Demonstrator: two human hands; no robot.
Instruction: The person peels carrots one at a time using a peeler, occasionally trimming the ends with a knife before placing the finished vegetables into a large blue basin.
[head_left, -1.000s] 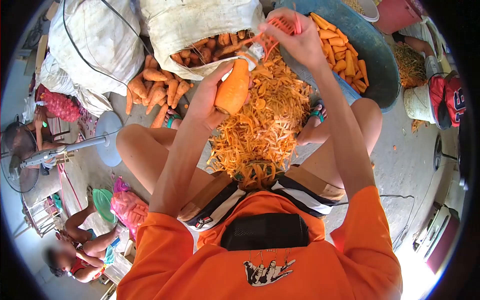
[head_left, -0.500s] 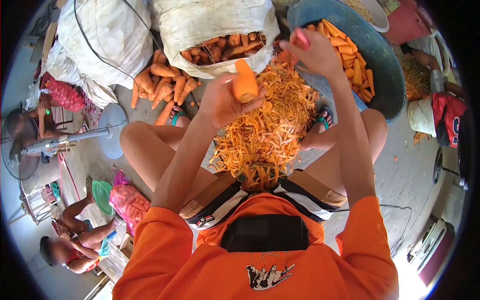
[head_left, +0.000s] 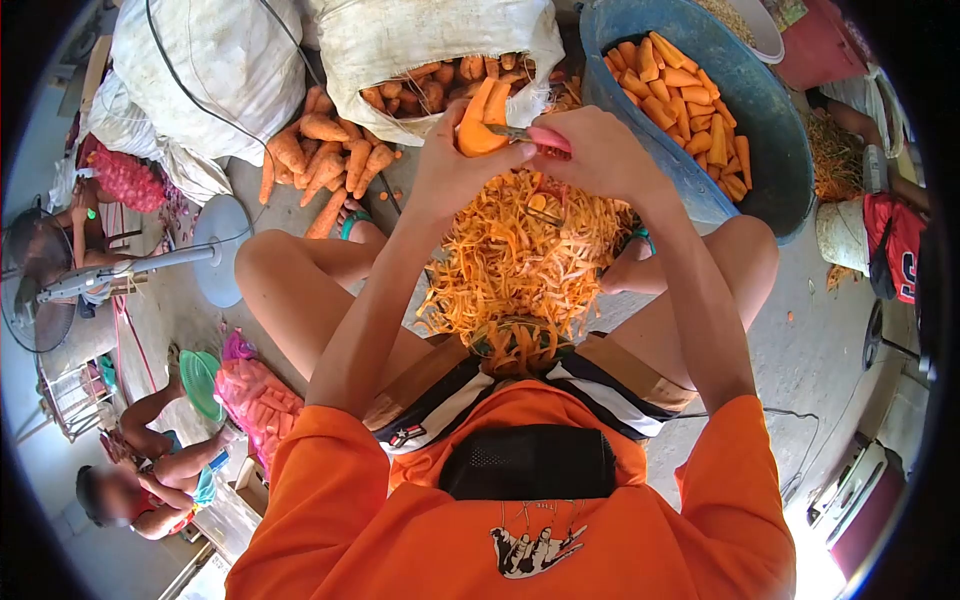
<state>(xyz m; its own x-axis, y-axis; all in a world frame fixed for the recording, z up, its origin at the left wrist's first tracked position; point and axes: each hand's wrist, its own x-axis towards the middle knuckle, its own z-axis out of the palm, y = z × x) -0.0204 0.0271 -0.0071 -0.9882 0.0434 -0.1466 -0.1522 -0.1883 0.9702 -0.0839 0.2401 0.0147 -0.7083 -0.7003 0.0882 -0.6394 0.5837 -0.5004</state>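
Showing a dark round-caged fan (head_left: 42, 280) at the left edge of the frame, and a seated person (head_left: 150, 480) at lower left, near a green plastic basket (head_left: 203, 385). Reaching upper left, with a bulging white woven sack (head_left: 205, 85) beside loose, rough orange carrots (head_left: 320, 160) on the grey floor (head_left: 790, 350). Continuing at upper centre with an open-mouthed white woven sack (head_left: 440, 45), holding more rough carrots (head_left: 435, 92).

Holding a smooth peeled orange carrot (head_left: 482, 125) in the left hand (head_left: 447, 165), just below that open mouth, with the grip clamped around the carrot's side. Gripping a pink-handled tool (head_left: 548, 140) with a thin metal blade in the right hand (head_left: 600, 150), with the grip closed on the handle and the blade against the carrot. Piled below both hands, between bent legs: curly orange peelings (head_left: 520, 260).

Ending at upper right with a large blue plastic tub (head_left: 775, 170), full of peeled carrots (head_left: 695, 115) in its upper part, and a dirty white bucket (head_left: 842, 238) near the right edge.
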